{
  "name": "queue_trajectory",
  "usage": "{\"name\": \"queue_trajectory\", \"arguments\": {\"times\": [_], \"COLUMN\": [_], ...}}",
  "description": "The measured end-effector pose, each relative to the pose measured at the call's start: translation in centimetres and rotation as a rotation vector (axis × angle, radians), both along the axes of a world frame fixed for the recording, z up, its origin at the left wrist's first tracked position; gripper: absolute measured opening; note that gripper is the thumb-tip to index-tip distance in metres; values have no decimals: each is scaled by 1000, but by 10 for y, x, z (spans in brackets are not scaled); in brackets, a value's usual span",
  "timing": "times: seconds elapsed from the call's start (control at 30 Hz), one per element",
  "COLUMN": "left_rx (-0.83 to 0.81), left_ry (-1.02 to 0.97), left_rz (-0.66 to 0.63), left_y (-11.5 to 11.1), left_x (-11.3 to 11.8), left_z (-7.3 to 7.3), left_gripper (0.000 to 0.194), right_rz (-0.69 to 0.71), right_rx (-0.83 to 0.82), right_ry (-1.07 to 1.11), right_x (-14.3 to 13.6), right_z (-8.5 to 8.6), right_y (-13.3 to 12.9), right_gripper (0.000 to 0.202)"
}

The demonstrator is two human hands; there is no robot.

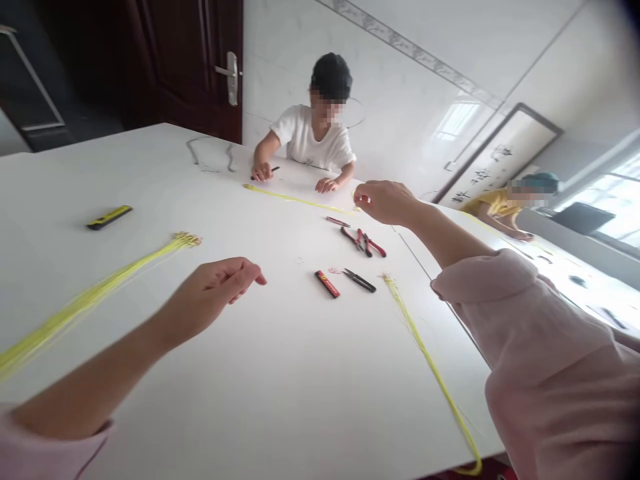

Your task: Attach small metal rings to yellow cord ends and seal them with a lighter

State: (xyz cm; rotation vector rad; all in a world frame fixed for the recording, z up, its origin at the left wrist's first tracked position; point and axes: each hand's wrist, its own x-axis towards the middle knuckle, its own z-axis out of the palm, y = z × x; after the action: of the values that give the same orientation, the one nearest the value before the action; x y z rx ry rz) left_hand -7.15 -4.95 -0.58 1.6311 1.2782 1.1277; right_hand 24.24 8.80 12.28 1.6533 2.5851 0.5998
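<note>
Above the white table (pixel 280 373), my left hand (pixel 225 287) is closed in a loose pinch; what it holds, if anything, is too small to name. My right hand (pixel 383 202) reaches far forward with its fingers pressed together, at the right end of a thin yellow strand bundle (pixel 295 199); its fingertips' contents cannot be made out. A thick bundle of yellow strands (pixel 100 290) lies to the left of my left hand. Another yellow bundle (pixel 425 353) runs down the right side of the table.
Mid-table lie red-handled pliers (pixel 363 241), tweezers (pixel 338 221), black snips (pixel 360 280) and a red box (pixel 327 284). A yellow cutter (pixel 110 217) lies left. A person (pixel 320 137) sits opposite; another person (pixel 500 203) works at the right.
</note>
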Motion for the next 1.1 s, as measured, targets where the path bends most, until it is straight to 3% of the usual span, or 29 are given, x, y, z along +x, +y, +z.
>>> {"name": "queue_trajectory", "arguments": {"times": [0.03, 0.07, 0.17, 0.33, 0.43, 0.8, 1.1], "left_rx": [-16, -10, 11, -93, -117, -146, -160], "left_ry": [-62, -134, -342, -480, -501, -391, -376], "left_rz": [-65, -44, 81, 159, 175, 164, 142], "left_y": [12, 23, 49, 66, 66, 63, 66], "left_x": [21, 38, 66, 58, 50, 52, 52], "left_z": [-9, -17, -40, -57, -58, -54, -57], "left_gripper": [34, 36, 32, 28, 29, 35, 36], "right_rz": [-94, -184, -356, -413, -405, -406, -439], "right_rx": [-23, -57, -201, -382, -401, -483, -511], "right_ry": [-14, -25, -34, 22, 60, -29, -64], "right_x": [23, 45, 98, 135, 134, 117, 111], "right_z": [3, 2, -23, -99, -127, -135, -146], "right_y": [-6, -12, -31, -47, -43, -21, -12], "right_gripper": [26, 26, 22, 18, 19, 11, 25]}}
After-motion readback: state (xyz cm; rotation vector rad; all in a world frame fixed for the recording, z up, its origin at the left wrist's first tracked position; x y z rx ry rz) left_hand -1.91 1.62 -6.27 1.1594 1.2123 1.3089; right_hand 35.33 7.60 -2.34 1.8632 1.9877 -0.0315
